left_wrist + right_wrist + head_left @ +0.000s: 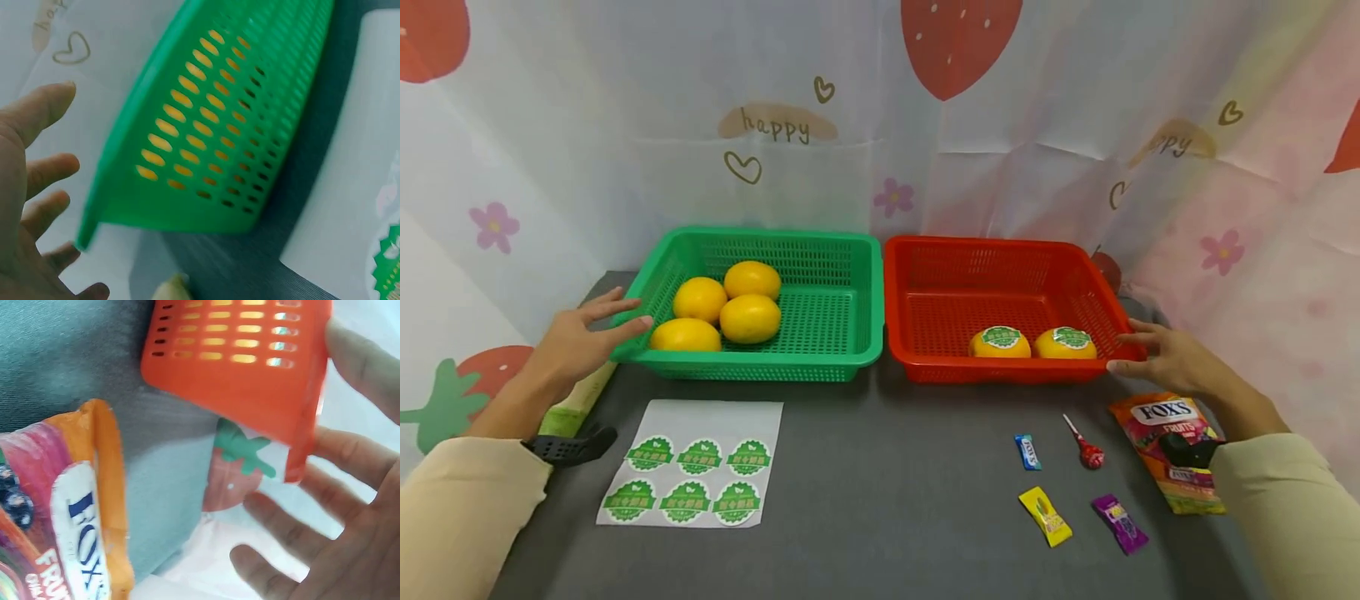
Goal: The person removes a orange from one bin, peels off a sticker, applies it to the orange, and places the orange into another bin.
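Note:
My left hand point(583, 337) is spread with straight fingers at the front left corner of the green basket point(790, 365); its fingertips reach the rim. The basket holds several plain yellow fruits point(750, 318). In the left wrist view the hand point(31, 187) lies open beside the basket's perforated wall point(212, 125), holding nothing. My right hand point(1157, 354) is spread open at the front right corner of the red basket point(925, 367). Two yellow fruits with green stickers point(1000, 342) point(1065, 342) lie in it. The right wrist view shows straight fingers point(337, 506) just behind that corner point(250, 375).
A white sheet with several green stickers point(692, 475) lies on the dark table in front of the green basket. A Fox's candy bag point(1168, 450) point(62, 506), a red lollipop point(1086, 450) and blue point(1027, 452), yellow point(1045, 517) and purple point(1120, 523) sweets lie front right. A strawberry-print curtain hangs behind.

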Demonstrator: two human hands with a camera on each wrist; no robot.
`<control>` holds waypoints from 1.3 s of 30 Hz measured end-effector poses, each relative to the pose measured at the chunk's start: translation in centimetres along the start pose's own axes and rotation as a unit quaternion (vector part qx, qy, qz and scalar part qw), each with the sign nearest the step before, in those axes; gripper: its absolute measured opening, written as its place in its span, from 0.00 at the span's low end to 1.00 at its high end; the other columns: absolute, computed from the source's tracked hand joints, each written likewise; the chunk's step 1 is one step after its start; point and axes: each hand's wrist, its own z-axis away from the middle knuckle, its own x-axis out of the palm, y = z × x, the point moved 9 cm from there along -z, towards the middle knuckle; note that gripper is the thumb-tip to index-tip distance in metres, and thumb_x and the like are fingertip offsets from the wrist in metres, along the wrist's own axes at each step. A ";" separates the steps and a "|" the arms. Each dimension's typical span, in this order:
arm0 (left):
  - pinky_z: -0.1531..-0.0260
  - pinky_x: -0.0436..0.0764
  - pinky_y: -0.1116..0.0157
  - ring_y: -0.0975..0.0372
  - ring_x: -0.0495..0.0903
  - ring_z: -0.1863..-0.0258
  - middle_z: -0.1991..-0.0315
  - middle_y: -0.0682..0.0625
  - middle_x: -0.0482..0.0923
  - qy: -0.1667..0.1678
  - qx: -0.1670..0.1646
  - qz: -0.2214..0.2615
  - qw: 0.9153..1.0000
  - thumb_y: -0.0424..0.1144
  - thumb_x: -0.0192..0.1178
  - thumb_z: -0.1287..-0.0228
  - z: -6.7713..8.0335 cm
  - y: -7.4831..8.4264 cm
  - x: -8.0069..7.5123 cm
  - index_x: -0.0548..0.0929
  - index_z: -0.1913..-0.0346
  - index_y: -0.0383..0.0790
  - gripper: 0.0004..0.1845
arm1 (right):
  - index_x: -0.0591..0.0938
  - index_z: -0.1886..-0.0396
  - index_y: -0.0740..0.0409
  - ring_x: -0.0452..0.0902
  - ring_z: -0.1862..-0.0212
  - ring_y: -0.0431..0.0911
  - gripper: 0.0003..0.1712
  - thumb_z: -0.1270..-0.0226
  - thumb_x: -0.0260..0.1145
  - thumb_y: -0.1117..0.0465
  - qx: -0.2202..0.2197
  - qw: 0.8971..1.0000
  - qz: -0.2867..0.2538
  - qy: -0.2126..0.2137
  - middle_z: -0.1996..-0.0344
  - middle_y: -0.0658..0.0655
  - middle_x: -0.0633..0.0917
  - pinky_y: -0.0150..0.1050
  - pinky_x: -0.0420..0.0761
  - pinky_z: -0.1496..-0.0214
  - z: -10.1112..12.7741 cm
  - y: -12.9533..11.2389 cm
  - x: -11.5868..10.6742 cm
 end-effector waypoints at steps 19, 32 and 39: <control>0.42 0.56 0.35 0.39 0.48 0.30 0.25 0.50 0.48 0.103 0.060 -0.074 0.990 0.53 0.59 0.32 0.9 -3.1 0.1 0.68 0.31 0.32 0.35 | 0.61 0.25 0.42 0.61 0.34 0.61 0.42 0.36 0.68 0.46 -0.084 0.992 -0.088 0.017 0.30 0.60 0.64 0.66 0.65 0.43 -3.2 -18.3 -5.3; 0.34 0.40 0.41 0.37 0.53 0.32 0.27 0.44 0.54 0.140 0.095 -0.057 0.984 0.49 0.60 0.32 0.5 -2.8 -0.2 0.71 0.35 0.29 0.32 | 0.68 0.30 0.40 0.70 0.41 0.44 0.37 0.38 0.67 0.42 -0.162 0.957 -0.195 -0.138 0.36 0.47 0.70 0.46 0.73 0.42 -13.9 -30.9 2.1; 0.33 0.35 0.45 0.35 0.55 0.33 0.27 0.42 0.55 0.138 0.101 -0.060 0.984 0.48 0.60 0.32 0.8 -2.6 0.1 0.71 0.35 0.28 0.32 | 0.68 0.31 0.40 0.71 0.41 0.49 0.36 0.38 0.69 0.43 -0.105 0.945 -0.218 -0.219 0.38 0.50 0.72 0.50 0.73 0.43 -17.9 -34.3 8.7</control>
